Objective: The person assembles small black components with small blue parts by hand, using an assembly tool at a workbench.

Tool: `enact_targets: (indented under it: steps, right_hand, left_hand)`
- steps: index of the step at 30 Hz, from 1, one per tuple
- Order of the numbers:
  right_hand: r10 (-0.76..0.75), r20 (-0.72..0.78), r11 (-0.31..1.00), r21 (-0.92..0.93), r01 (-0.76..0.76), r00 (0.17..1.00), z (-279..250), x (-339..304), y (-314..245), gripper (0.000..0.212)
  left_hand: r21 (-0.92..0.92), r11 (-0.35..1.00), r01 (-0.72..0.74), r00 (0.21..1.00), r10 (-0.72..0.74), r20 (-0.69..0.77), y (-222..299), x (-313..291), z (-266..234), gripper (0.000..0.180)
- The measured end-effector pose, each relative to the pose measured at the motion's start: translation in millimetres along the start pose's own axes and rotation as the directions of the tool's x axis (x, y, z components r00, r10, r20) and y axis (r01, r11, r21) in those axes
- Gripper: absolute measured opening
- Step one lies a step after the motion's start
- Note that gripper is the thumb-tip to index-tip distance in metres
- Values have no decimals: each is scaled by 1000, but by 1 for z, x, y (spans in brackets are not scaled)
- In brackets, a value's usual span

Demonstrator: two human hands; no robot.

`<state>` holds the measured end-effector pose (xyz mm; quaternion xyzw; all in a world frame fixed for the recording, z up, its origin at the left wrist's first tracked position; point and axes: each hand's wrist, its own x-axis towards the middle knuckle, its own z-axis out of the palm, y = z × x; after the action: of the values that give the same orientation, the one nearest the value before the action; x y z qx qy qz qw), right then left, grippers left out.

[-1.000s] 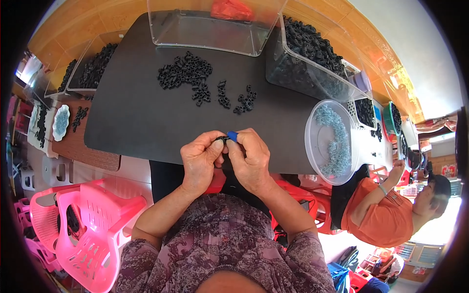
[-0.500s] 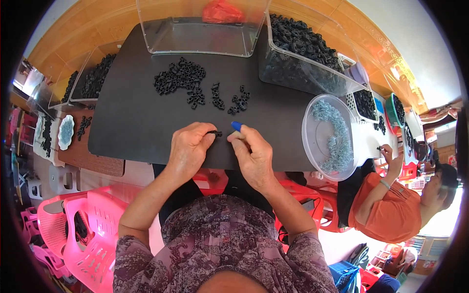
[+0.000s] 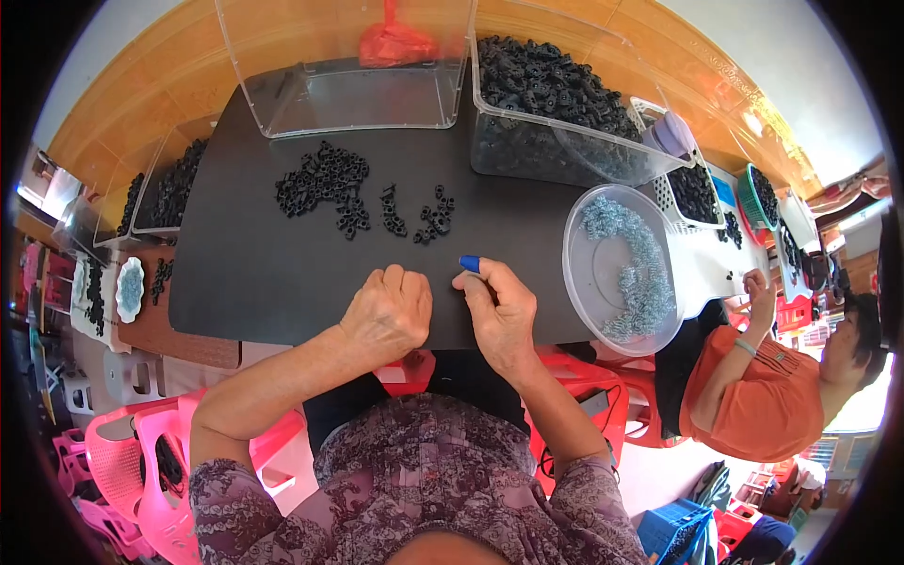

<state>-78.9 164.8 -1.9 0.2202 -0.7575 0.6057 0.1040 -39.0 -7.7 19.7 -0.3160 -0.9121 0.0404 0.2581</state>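
My left hand (image 3: 388,311) is closed in a fist, its back turned up, over the near edge of the dark table (image 3: 254,282). Whatever it holds is hidden. To its right, my right hand (image 3: 501,306) has thumb and index finger pressed together, with a blue finger cover (image 3: 469,264) on the index fingertip. I cannot make out what is between them. Beyond my hands lie a heap of small black plastic parts (image 3: 323,177), a short row of black parts (image 3: 392,215) and a small cluster of black parts (image 3: 436,217).
A see-through bin (image 3: 358,127) stands at the back, beside a bin full of black parts (image 3: 551,80). A round tub (image 3: 576,273) at right holds small bluish, shiny pieces (image 3: 650,282). A co-worker in orange (image 3: 753,395) sits further right. Pink chairs (image 3: 165,471) stand at left.
My left hand has turned over into a fist; the black part between its fingers is now out of sight. My right hand stays pinched. The whole view has shifted slightly.
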Motion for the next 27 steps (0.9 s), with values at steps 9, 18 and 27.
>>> enact_targets:
  steps: [9, 18, 27]
  right_hand:
    - [-274, 128, 832, -467, 301, 953, 11, 49, 4, 23]
    - [-353, 330, 671, -563, 482, 876, 13, 59, 14, 14]
    - [-282, 339, 719, -544, 432, 897, 3, 37, 6, 20]
  left_hand:
    - [35, 999, -7, 997, 10, -72, 0, -6, 13, 15]
    - [-386, 887, 254, 947, -310, -88, -33, -1, -15, 17]
    - [-439, 877, 196, 879, -356, -317, -103, 151, -35, 22]
